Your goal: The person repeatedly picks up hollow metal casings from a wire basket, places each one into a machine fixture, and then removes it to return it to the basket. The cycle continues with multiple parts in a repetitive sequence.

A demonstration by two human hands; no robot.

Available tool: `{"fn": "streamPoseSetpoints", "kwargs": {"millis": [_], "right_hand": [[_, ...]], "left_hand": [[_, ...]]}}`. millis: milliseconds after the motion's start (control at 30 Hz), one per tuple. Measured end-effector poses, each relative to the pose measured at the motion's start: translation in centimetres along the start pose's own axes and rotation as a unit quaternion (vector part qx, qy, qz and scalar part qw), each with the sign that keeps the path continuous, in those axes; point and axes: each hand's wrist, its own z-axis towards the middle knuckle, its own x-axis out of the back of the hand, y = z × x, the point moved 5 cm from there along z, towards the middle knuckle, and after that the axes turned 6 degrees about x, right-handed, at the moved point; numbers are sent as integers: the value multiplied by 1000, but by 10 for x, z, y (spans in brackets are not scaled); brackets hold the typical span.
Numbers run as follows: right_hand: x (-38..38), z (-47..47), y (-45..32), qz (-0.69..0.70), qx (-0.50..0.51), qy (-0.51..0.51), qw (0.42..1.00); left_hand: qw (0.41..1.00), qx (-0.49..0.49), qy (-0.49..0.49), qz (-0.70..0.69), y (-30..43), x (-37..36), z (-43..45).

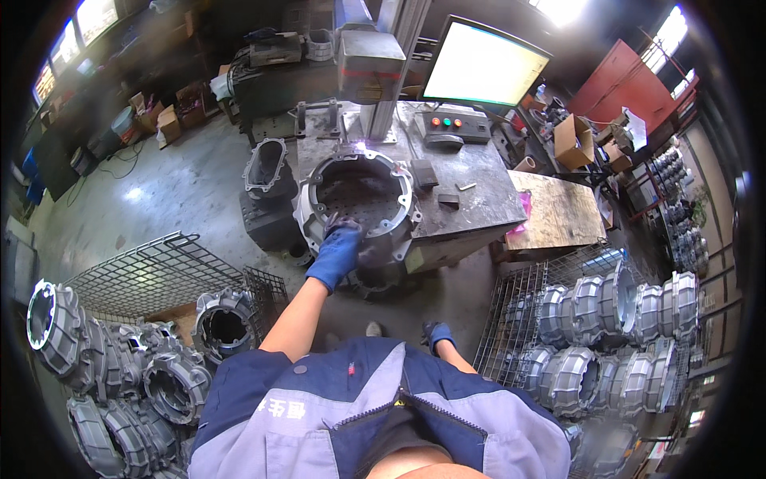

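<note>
A large cast metal housing ring (305, 206) lies on the front of the steel workbench (473, 209), its round opening facing up. My left hand (342, 245), in a blue glove with dark fingers, is at the near left rim of the housing, fingertips over the inner edge; whether they grip it is hidden. A bright spark or light (360, 145) shows at the housing's far rim, below a marking machine's head (371, 66). My right hand (438, 335), also gloved, hangs low beside my body, away from the bench, its fingers partly hidden in shadow.
A monitor (486, 63) and a control box with lit buttons (453, 126) stand behind. Small dark blocks (449, 202) lie on the bench. An oval cast part (264, 164) stands left. Wire cages (155, 275) with several housings (589, 305) flank me. A plywood board (556, 209) is at right.
</note>
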Motion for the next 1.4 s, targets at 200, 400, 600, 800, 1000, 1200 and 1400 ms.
{"fn": "streamPoseSetpoints", "kwargs": {"millis": [200,400,600,800,1000,1200,1400], "right_hand": [[9,-93,-21,-3,-76,18,997],[63,-115,-42,-15,18,99,995],[58,-91,7,36,74,107,991],[32,-80,108,131,-28,-64,989],[90,-92,88,384,-31,-33,922],[158,-80,-95,345,164,-14,924],[91,-71,-228,257,322,-157,898]], "left_hand": [[999,-17,39,-9,-6,-6,-9],[997,-33,-26,61,5,1,10],[997,41,-58,-38,14,-19,51],[991,86,-105,17,15,-65,79],[993,62,-72,67,12,-73,72],[967,212,-136,26,34,-51,67],[983,129,-117,54,48,-38,72]]}}
